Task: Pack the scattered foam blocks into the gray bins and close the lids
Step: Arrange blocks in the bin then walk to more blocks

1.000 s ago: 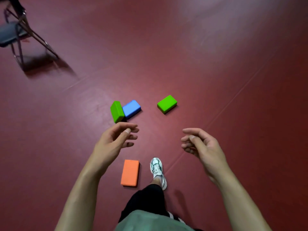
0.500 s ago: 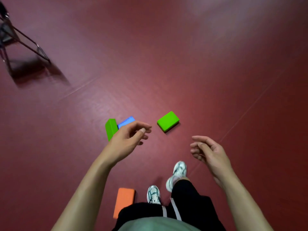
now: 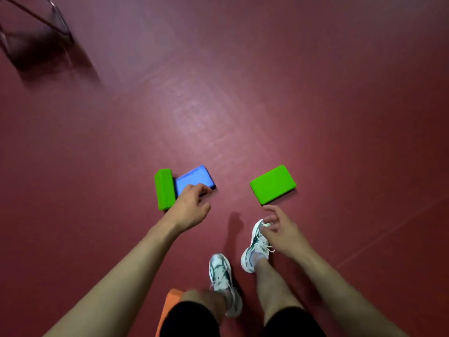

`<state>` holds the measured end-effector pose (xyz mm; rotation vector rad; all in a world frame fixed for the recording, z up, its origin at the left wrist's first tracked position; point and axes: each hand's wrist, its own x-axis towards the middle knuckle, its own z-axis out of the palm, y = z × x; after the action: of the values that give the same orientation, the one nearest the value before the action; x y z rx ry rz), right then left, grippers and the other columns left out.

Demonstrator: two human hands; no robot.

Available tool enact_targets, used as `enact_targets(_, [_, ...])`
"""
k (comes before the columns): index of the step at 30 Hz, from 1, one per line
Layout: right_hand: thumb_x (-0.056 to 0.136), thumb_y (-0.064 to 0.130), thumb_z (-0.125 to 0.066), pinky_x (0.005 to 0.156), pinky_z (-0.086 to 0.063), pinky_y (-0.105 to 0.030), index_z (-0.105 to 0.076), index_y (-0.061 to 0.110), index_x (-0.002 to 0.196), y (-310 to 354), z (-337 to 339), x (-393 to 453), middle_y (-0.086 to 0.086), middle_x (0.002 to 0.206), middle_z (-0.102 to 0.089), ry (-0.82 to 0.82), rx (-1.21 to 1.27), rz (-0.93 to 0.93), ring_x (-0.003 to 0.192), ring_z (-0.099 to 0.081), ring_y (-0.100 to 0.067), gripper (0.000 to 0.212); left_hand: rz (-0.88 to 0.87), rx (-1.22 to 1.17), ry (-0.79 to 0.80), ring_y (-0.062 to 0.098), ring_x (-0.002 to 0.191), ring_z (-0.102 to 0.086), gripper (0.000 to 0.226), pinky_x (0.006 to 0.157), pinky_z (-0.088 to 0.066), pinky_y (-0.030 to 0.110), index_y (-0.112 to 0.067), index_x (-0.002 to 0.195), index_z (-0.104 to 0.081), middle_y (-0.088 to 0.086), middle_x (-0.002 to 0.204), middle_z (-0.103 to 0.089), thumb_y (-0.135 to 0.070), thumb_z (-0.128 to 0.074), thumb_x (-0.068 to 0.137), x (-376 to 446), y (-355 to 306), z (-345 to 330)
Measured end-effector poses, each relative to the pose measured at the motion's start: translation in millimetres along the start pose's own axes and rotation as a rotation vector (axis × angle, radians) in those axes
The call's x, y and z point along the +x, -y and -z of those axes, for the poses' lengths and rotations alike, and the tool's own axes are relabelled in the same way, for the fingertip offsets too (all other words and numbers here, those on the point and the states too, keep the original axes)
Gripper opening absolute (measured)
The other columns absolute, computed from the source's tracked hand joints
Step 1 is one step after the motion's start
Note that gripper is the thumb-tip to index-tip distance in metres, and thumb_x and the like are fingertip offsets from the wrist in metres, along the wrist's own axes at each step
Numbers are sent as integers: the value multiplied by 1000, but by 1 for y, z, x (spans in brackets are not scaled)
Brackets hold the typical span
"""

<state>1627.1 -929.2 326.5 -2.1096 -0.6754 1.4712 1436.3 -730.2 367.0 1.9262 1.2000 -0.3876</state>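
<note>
A blue foam block (image 3: 195,177) lies flat on the red floor, touching a green block (image 3: 164,188) that stands on its side to its left. My left hand (image 3: 190,207) reaches over the blue block. Its fingers lie on the block's near end, and the thumb stays apart below it. A second green block (image 3: 273,184) lies flat to the right. My right hand (image 3: 281,229) hovers just short of its near corner, fingers loosely spread and holding nothing. An orange block (image 3: 170,304) shows at the bottom, partly hidden by my knee. No gray bin is in view.
A blurred metal-framed chair (image 3: 34,23) stands at the top left with its shadow on the floor. My two feet in white sneakers (image 3: 256,246) stand between the orange block and the green blocks. Open red floor stretches beyond and to the right.
I have stepped forward and bent down, so the blocks appear nearer. My left hand dropped onto the blue block, and my right hand moved toward the right green block.
</note>
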Motion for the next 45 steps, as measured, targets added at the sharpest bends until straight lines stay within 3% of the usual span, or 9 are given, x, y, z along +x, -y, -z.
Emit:
enact_targets(6, [83,32,-77,105,-42,-37,-52,13,137,-132,-1,267,-20,125,-56,-48,-404,-115,121,-54,-34,63,-52,536,204,41,118,-47,56,98,-44,46,-14,134,-49,17,134,-42,-25,-53,79,245,120,-139])
enact_targets(9, [83,39,-77,109,-40,-43,-42,18,145,-190,-8,362,-18,139,-42,-29,-688,-119,128,-44,-39,74,-243,952,294,32,126,-40,46,86,-48,42,-22,139,-41,8,145,-34,-18,-47,94,330,165,-191])
enact_targets(13, [92,30,-62,109,-40,-53,-23,29,156,-243,-22,443,-14,158,-22,-5,-1260,107,140,-30,-39,75,-390,1310,416,30,134,-37,48,99,-44,44,-25,147,-36,7,151,-32,-21,-38,99,411,197,-233])
enact_targets(19, [100,15,-32,119,-14,-65,8,32,160,-237,-52,510,-11,167,-1,253,-1622,375,154,-3,-38,74,-241,1541,586,31,141,-28,94,108,-29,53,-33,154,-22,10,156,-24,-25,-78,78,479,213,-265])
enact_targets(25, [96,18,-57,112,-26,-61,2,34,160,-214,-77,528,-10,156,-31,453,-1642,188,143,-33,-32,89,-101,1566,792,32,148,-22,100,107,-18,73,-31,148,-40,-2,156,-33,-49,-89,63,500,228,-253])
enact_targets(30, [50,54,-95,109,-29,-66,-27,20,150,-215,-70,501,-16,150,-22,501,-1464,-128,142,-22,-38,126,-125,1416,719,28,139,-32,93,103,-38,56,-28,140,-48,2,150,-34,-54,-89,61,480,238,-222])
enact_targets(35, [56,41,-94,100,-48,-47,-22,17,137,-230,-82,457,-10,135,-47,504,-1116,-18,125,-52,-34,111,-122,1432,700,30,150,-20,113,110,-13,77,-22,159,-10,8,162,-23,-38,-83,74,454,261,-205])
enact_targets(39, [71,33,-85,96,-49,-49,7,50,151,-201,-95,429,-8,127,-41,363,-957,134,105,-56,-37,123,-145,1420,651,31,142,-29,119,110,-29,62,-22,156,-17,6,154,-34,-50,-86,64,420,270,-178])
enact_targets(45, [70,31,-78,94,-51,-42,-36,40,135,-71,-62,347,-1,121,-35,50,-656,245,107,-59,-36,78,-140,981,325,29,120,-42,95,92,-47,43,-37,141,-35,4,133,-39,-67,-75,62,320,214,-64])
